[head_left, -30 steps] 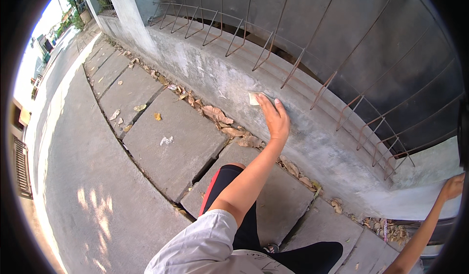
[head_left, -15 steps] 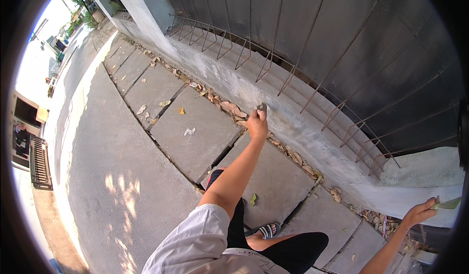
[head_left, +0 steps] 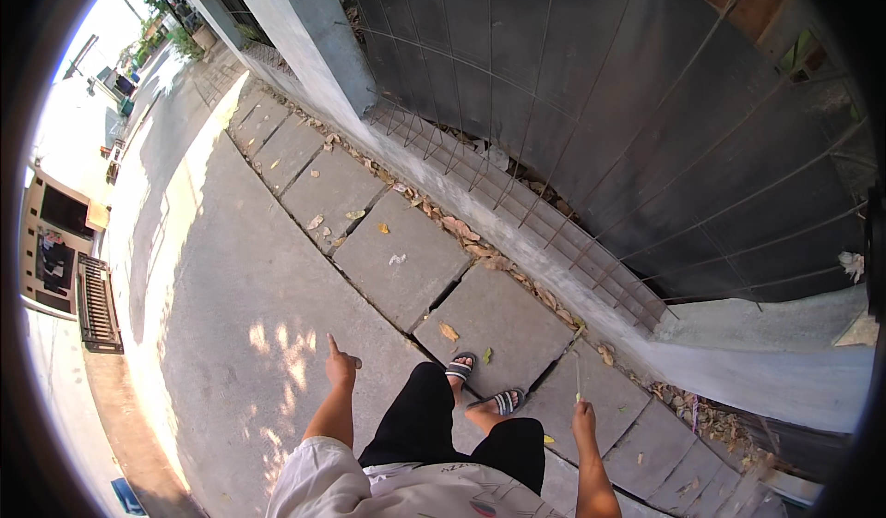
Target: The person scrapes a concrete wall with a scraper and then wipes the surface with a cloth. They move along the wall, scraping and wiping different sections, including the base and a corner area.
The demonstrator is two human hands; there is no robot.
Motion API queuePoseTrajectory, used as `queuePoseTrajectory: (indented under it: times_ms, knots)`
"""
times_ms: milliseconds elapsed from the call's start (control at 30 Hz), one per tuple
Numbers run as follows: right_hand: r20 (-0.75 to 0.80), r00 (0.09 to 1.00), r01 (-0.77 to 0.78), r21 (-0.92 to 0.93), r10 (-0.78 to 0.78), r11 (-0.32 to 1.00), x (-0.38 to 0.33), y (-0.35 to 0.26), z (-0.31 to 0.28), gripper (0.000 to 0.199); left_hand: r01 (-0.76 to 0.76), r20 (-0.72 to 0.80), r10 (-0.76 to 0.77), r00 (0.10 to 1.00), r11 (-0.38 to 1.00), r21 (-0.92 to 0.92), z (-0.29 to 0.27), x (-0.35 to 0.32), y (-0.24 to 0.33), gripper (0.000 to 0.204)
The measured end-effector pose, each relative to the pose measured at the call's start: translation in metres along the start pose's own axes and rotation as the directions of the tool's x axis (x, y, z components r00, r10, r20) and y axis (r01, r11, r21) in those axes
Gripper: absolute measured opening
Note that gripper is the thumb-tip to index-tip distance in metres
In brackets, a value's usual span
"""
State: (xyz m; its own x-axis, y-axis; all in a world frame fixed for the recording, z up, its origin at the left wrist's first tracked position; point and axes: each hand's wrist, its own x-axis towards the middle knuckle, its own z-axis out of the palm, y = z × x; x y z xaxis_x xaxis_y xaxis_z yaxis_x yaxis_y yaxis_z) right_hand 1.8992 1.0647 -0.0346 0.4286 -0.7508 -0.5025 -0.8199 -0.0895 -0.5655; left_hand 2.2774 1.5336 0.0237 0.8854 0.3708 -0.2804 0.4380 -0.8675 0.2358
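My left hand (head_left: 340, 366) hangs over the grey road surface (head_left: 231, 333), index finger stretched out and the other fingers curled, with nothing visible in it. My right hand (head_left: 583, 419) is lower right, above a concrete paving slab (head_left: 498, 319), and grips a thin pale stem (head_left: 579, 370) that points upward from the fist. Between the hands I see my black trousers (head_left: 434, 416) and striped sandals (head_left: 459, 368) on the slab. Both hands are well away from the low concrete wall (head_left: 554, 259).
A wire mesh fence (head_left: 591, 121) backed by dark sheeting stands on the low wall. Dry leaves (head_left: 459, 227) lie along its foot and on the slabs. A grey pillar (head_left: 314, 47) rises at top centre. A metal gate (head_left: 97, 301) is far left across the road.
I have stood up and moved back from the wall. My left hand left the wall and dropped to my side. My right hand came in toward the middle, holding the stem.
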Motion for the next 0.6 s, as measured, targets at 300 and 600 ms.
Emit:
queuePoseTrajectory:
  times_ms: [300, 600]
  knots:
    - [0.352, 0.935, -0.118, 0.411, -0.038, 0.904, -0.035, -0.246, 0.021, 0.022, -0.205, -0.083, 0.189, 0.978, 0.937, -0.284, -0.055, 0.027, 0.020, 0.029]
    - [0.267, 0.821, 0.407, 0.346, -0.505, 0.845, -0.077, -0.501, 0.191, 0.025, 0.127, 0.457, 0.535, 0.711, 0.542, -0.831, -0.110, 0.028, 0.175, 0.052]
